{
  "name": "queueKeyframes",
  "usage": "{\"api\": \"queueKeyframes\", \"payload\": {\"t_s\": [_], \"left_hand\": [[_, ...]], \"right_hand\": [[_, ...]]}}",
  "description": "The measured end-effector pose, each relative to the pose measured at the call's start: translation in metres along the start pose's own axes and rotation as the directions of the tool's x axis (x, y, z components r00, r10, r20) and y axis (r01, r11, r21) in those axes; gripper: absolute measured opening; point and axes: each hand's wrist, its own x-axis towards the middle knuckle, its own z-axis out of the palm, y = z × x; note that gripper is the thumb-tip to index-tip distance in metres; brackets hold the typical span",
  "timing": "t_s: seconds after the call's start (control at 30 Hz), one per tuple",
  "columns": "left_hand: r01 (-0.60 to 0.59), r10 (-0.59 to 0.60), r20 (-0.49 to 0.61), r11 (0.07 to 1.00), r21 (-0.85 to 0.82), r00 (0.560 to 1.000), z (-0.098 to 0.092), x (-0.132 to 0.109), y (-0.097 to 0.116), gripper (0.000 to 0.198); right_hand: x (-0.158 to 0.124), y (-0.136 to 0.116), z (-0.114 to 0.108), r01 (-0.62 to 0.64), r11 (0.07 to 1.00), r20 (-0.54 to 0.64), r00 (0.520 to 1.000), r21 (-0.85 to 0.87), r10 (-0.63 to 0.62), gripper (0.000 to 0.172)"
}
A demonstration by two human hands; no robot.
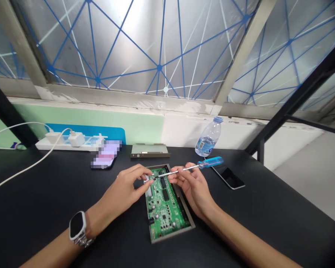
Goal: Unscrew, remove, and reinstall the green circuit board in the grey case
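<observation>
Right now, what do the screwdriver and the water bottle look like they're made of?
Screwdriver: the blue handle looks like glossy, translucent plastic, given its bright highlights; the shaft gleams silver, so probably steel. Water bottle: likely thin, clear plastic, since the water shows through its walls.

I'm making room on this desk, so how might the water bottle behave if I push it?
The water bottle is probably light, being only partly filled. Its clear plastic walls may flex if squeezed. Pushed near the blue cap, it could tip, being tall and narrow.
</observation>
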Motion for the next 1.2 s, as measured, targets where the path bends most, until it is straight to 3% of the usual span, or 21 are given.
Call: {"api": "queueKeyframes", "payload": {"t_s": [0.17, 0.33, 0.57, 0.7, 0.83, 1.03, 1.2], "left_hand": [[-0.061, 0.062, 0.02, 0.997, -0.038, 0.998, -0.006, 0.002, 0.003, 0.009], [-0.022, 0.023, 0.066, 1.0, -0.009, 0.998, -0.005, 0.001, 0.006, 0.01], [0.05, -0.051, -0.009, 0.997, -0.054, 0.999, 0.006, -0.003, 0.009, 0.011], [0.072, -0.075, -0.036, 0.994, -0.078, 0.997, 0.011, -0.005, 0.009, 0.008], [0.041, -0.041, 0.009, 0.999, -0.03, 0.999, 0.011, -0.005, 0.008, 0.01], [0.04, -0.038, -0.016, 0.995, 0.092, 0.999, -0.018, 0.006, -0.003, 0.012], [0.018, -0.064, 0.168, 0.965, 0.261, 0.984, -0.059, 0.009, -0.036, 0.015]], "right_hand": [[0.0, 0.0, 0.001, -0.037, 0.999, -0.021, 0.999, 0.032, 0.038, 0.039], [-0.001, -0.001, 0.002, -0.064, 0.996, 0.01, 0.998, 0.067, 0.063, 0.034], [-0.002, -0.004, 0.0, -0.102, 0.994, 0.013, 0.995, 0.039, 0.102, 0.03], [-0.002, -0.005, 0.005, -0.141, 0.99, -0.032, 0.989, 0.021, 0.142, 0.03], [-0.002, -0.007, 0.008, -0.158, 0.986, -0.107, 0.981, 0.045, 0.162, 0.032], [0.003, -0.011, -0.001, -0.094, 0.994, -0.159, 0.982, 0.062, 0.103, 0.03], [0.004, -0.011, -0.002, -0.12, 0.992, -0.152, 0.98, 0.041, 0.125, 0.03]]}}
